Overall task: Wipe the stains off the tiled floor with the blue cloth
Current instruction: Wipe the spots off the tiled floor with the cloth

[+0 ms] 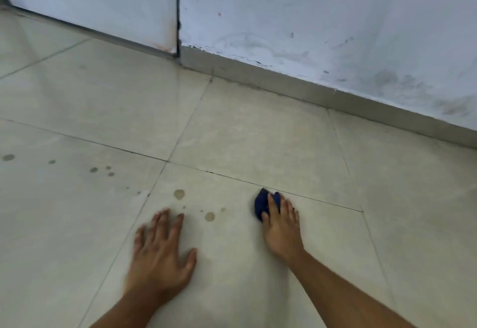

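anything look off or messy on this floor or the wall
Yes. Dark round stains dot the tiled floor left of the blue cloth under the right hand. The wall is scuffed, its paint flaking above the skirting.

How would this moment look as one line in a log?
right hand: pressing blue cloth on tiled floor | left hand: flat, empty | stains: unwiped

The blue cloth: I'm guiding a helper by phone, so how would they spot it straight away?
Start at the grey skirting under the white wall and come down the tiled floor to the person's right hand. The blue cloth is bunched beneath its fingers, by a dark grout line. It is the only dark blue thing on the pale tiles; the stains are dull grey.
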